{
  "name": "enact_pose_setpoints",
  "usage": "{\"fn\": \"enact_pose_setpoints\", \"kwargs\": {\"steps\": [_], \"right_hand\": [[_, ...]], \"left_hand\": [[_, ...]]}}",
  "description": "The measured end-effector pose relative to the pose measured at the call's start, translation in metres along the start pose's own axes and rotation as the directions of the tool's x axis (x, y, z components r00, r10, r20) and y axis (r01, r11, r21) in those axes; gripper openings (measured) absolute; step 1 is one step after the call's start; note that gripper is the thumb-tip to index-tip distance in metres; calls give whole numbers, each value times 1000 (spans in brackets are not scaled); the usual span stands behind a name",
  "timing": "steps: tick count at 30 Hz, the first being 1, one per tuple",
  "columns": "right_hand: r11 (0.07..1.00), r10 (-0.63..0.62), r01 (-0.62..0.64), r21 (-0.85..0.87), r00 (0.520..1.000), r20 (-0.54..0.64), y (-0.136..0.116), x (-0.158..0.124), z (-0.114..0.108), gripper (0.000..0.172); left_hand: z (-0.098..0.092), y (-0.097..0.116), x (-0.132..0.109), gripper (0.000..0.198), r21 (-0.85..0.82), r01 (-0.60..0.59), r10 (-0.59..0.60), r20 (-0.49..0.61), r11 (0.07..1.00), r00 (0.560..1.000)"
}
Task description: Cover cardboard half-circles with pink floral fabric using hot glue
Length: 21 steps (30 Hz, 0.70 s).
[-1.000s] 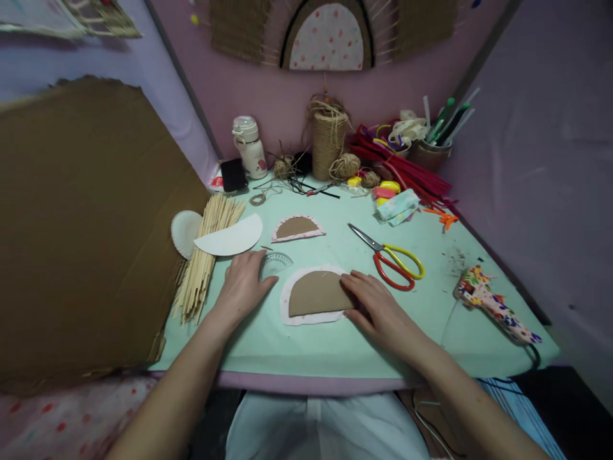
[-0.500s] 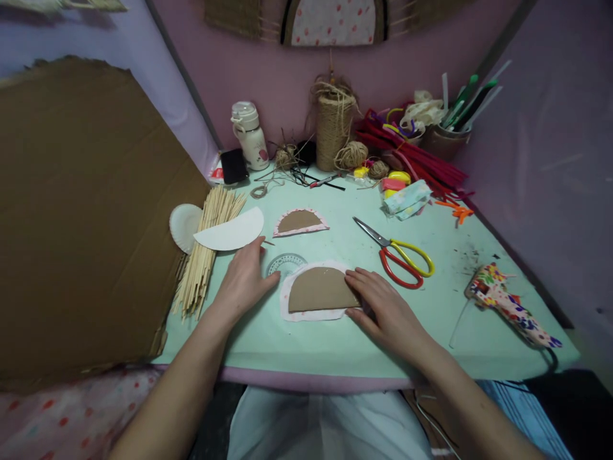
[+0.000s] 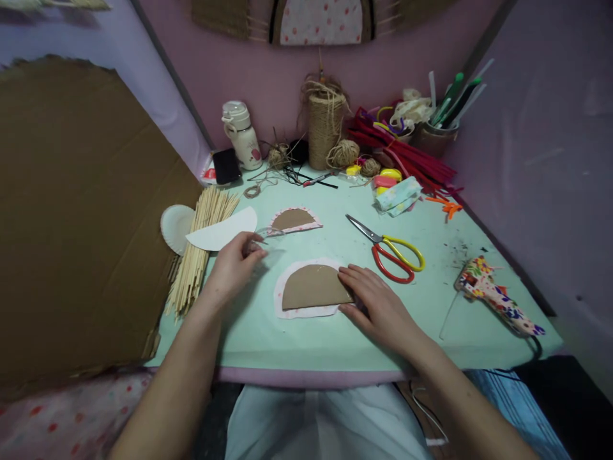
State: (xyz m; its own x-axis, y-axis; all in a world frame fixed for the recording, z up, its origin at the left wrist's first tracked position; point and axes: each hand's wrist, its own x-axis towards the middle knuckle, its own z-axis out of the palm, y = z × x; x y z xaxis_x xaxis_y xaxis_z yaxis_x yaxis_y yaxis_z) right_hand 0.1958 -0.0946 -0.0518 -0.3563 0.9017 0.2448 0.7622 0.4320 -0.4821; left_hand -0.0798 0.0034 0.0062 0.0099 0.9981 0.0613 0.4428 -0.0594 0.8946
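Note:
A brown cardboard half-circle (image 3: 313,287) lies on a slightly larger piece of white dotted fabric (image 3: 287,312) near the front of the mint-green table (image 3: 311,345). My right hand (image 3: 376,304) rests flat on the half-circle's right corner, fingers stretched out. My left hand (image 3: 233,267) is pinched on a clear plastic protractor (image 3: 268,235) and holds it just off the table, left of the half-circle. A smaller fabric-edged cardboard half-circle (image 3: 293,220) lies behind it.
Red and yellow scissors (image 3: 390,251) lie right of my right hand. A patterned glue gun (image 3: 493,295) sits at the right edge. Bamboo sticks (image 3: 198,252), a white paper half-plate (image 3: 221,230) and a big cardboard sheet (image 3: 81,211) are on the left. Twine, pipe cleaners and a bottle (image 3: 241,134) stand at the back.
My left hand has closed on the clear protractor, which lay flat by the half-circle, and lifted it back and left. My right hand has stayed on the cardboard.

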Motion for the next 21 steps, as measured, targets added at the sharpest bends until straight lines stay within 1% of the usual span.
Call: {"fn": "enact_pose_setpoints", "kwargs": {"steps": [1,2,3,4,5,6,8,9,10,12,14,16,18,19,21], "right_hand": [[1000,0,0,2,1000,-1,0,0,0,52],[1000,-1,1,4,1000,-4,0,0,0,52],[1000,1,-1,6,1000,-7,0,0,0,52],[1000,6,-5,11,1000,-12,1,0,1,52],[1000,14,-13,18,1000,-19,1,-1,1,53],[999,24,-23,28,999,-29,2,-1,2,55],[998,51,-49,50,997,-49,3,-3,3,60],[996,63,-60,59,997,-54,3,-3,4,61],[996,71,-67,66,996,-58,4,-4,4,62],[994,81,-77,73,995,-55,4,-4,3,63],[994,79,-75,80,995,-52,4,-4,2,63],[995,64,-59,85,996,-61,3,-5,1,60],[998,23,-18,67,996,-81,1,-6,-1,55],[999,-6,10,47,996,-88,-1,-7,-2,52],[997,-73,73,-8,995,-73,-6,-8,-3,48]], "left_hand": [[3,6,-4,29,-134,20,-12,62,991,998],[8,12,-9,39,-245,53,-7,184,968,983],[15,16,-14,45,-311,92,3,293,946,956],[24,18,-18,46,-317,120,14,390,941,921],[33,19,-22,44,-293,99,42,441,951,896],[42,17,-25,41,-245,35,83,455,969,887],[57,11,-29,37,-76,-162,179,427,984,887],[61,7,-29,35,12,-252,224,420,968,879],[63,4,-29,35,87,-313,251,413,946,876],[60,0,-31,41,182,-371,281,386,911,879],[54,-2,-38,44,223,-386,300,338,895,892],[48,-3,-54,39,242,-401,331,283,884,900],[47,-6,-78,32,270,-426,378,211,864,901],[49,-9,-92,32,269,-455,411,204,849,888],[53,-14,-115,37,242,-541,478,272,806,835]]}}
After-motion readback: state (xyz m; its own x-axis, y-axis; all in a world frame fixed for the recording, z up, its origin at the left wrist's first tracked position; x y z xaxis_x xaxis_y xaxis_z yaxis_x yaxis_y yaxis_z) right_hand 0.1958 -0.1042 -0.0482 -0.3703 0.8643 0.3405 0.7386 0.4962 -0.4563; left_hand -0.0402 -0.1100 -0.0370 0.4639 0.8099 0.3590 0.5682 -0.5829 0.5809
